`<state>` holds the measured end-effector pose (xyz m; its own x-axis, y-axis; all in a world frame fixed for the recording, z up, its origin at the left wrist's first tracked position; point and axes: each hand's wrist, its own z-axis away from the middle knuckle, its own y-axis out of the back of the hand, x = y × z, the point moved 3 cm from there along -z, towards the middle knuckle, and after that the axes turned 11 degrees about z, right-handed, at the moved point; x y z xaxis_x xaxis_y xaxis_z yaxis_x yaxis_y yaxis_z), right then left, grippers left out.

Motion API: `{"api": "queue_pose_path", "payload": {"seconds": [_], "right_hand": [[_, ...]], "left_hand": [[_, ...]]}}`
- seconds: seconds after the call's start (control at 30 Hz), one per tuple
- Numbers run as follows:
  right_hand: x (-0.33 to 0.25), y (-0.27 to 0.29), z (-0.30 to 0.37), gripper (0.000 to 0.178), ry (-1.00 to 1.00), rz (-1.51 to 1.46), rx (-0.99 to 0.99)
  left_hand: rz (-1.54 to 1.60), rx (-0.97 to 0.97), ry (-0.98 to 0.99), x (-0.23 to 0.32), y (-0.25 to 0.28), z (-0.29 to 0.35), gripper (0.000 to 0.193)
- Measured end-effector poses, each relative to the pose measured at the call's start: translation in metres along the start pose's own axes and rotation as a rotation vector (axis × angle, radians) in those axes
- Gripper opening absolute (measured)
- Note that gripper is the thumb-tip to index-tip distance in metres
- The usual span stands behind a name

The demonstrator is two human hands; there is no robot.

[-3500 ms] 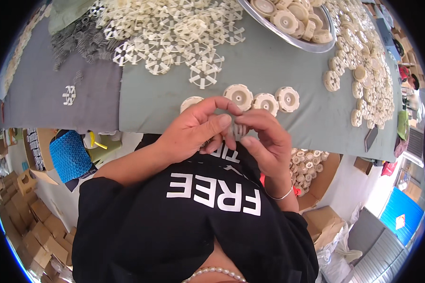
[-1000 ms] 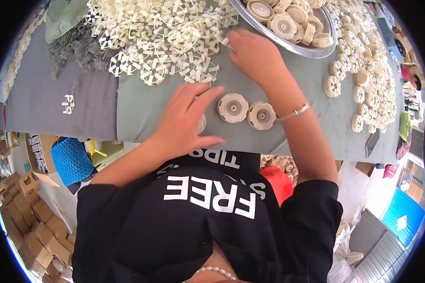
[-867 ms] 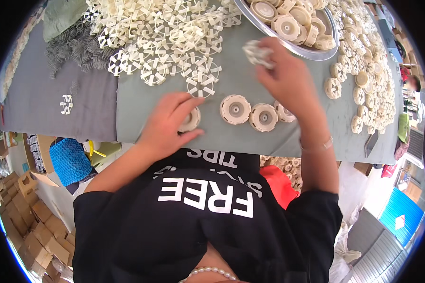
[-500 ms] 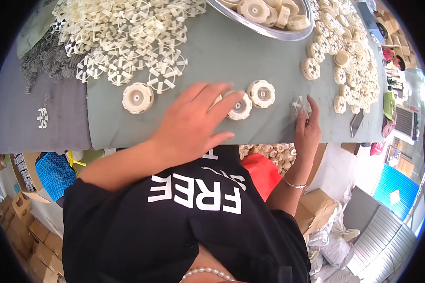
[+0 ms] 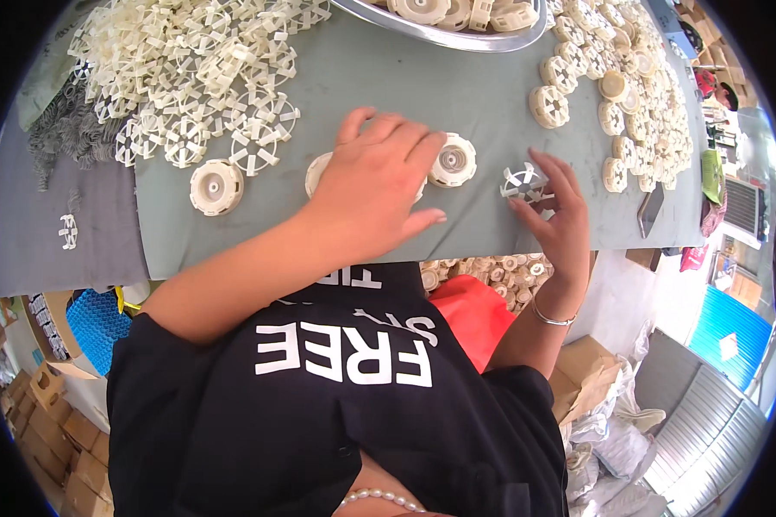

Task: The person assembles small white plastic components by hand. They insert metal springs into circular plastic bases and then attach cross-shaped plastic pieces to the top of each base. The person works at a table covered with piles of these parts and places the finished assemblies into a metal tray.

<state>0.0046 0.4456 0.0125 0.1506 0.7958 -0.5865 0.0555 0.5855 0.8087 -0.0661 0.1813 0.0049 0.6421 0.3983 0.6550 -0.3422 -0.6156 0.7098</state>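
Observation:
My left hand (image 5: 375, 185) is over a row of round cream plastic caps, its fingers stretched out and its thumb apart. Beneath it, one cap (image 5: 318, 172) peeks out on the left, and the edge of another shows under the fingertips. Just beyond those fingertips, a cap (image 5: 453, 160) lies with its hollow side and centre hub up. A separate cap (image 5: 216, 187) sits farther left. Between the thumb and fingers of my right hand (image 5: 553, 200) is a white spoked plastic ring (image 5: 521, 181), held tilted above the table.
Loose spoked rings (image 5: 190, 69) are heaped at the far left beside dark coil springs (image 5: 69, 129). A metal bowl (image 5: 491, 40) of caps stands at the back. Fitted caps (image 5: 642, 103) cover the right side, near a phone-like slab (image 5: 651, 213). Another spoked ring (image 5: 68, 232) lies far left.
The view has shifted slightly. Over the caps, my left hand has moved right, uncovering one on its left. The spoked ring in my right hand is tilted so more of it shows.

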Motion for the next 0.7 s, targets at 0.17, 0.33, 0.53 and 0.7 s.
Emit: {"api": "queue_pose_path", "payload": {"seconds": [0.17,0.33,0.53,0.7], "right_hand": [[-0.006,0.006,-0.007,0.070,0.171,0.155,-0.024],[0.010,0.006,-0.006,0.071,0.174,0.218,-0.065],[-0.011,-0.006,-0.016,0.068,0.134,0.104,0.010],[-0.005,-0.010,-0.021,0.061,0.139,0.148,0.090]], "left_hand": [[0.018,-0.079,-0.002,-0.009,-0.014,-0.011,0.063],[0.105,-0.123,-0.017,-0.015,-0.016,-0.014,0.065],[0.140,-0.090,-0.018,-0.014,-0.012,-0.011,0.069],[0.127,-0.064,-0.039,-0.015,-0.008,-0.006,0.067]]}}
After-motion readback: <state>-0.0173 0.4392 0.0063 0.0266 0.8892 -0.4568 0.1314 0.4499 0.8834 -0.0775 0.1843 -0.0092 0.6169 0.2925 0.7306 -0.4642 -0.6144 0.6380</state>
